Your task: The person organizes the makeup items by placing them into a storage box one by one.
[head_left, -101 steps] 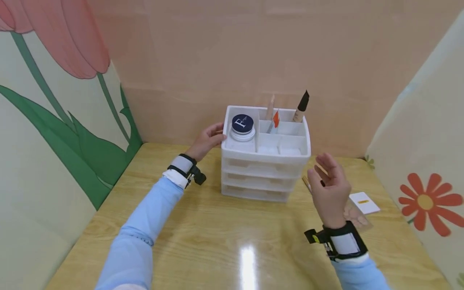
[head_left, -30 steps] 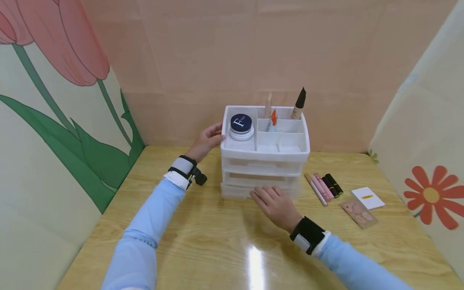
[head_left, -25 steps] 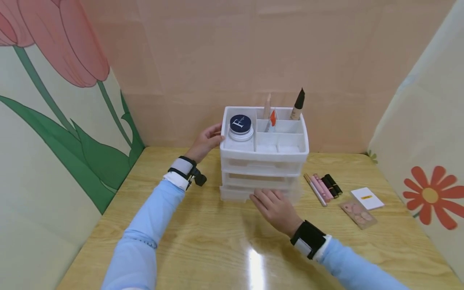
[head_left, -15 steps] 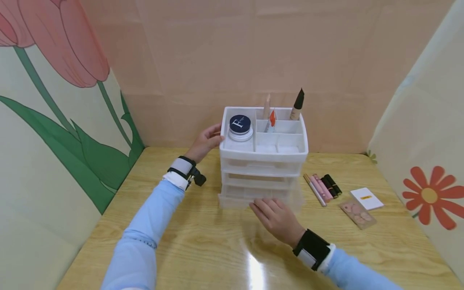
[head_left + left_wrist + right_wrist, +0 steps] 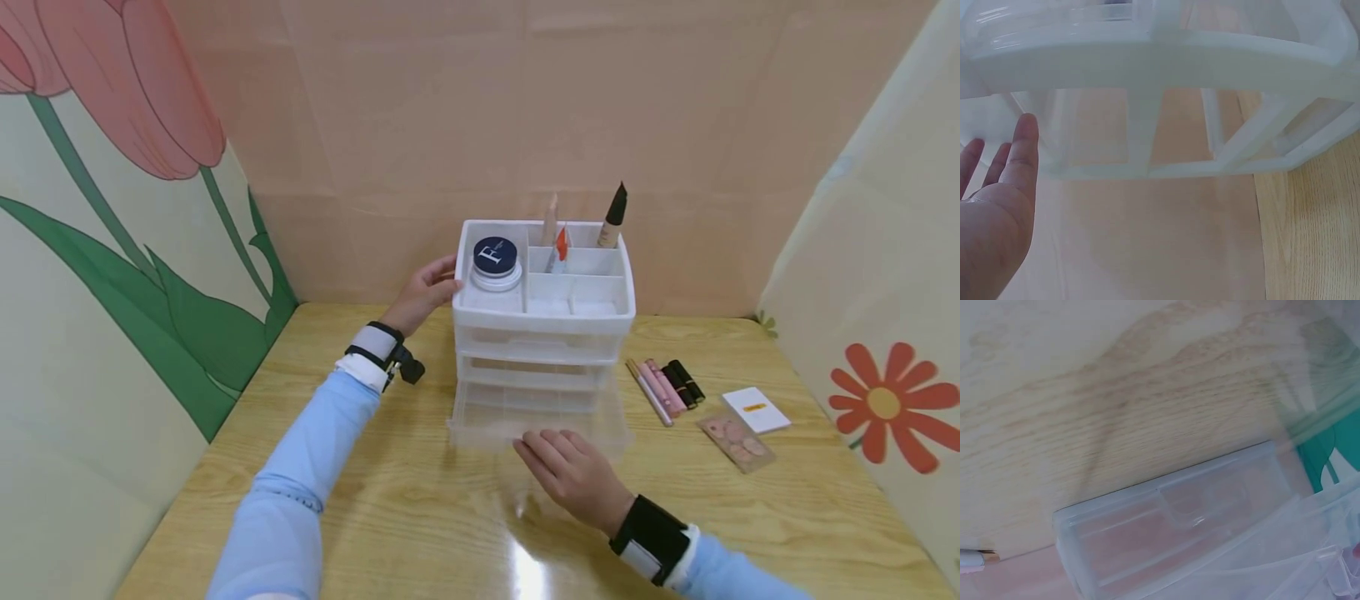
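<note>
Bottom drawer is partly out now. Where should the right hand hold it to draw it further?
Grip the bottom drawer at the middle of its front lip, from the front, where the right hand is. It slides toward you; a centred pull should avoid skewing. The left hand braces the organizer.

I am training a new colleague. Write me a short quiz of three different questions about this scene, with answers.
1. True or false: the bottom drawer of the organizer is pulled out.
2. Which hand touches the drawer front? A) left hand B) right hand C) neither
3. Fill in: the jar with the dark lid stands in the top tray's ____ compartment, seen from the head camera.

Key: 1 true. 2 B; the left hand rests on the organizer's side. 3 left.
</note>
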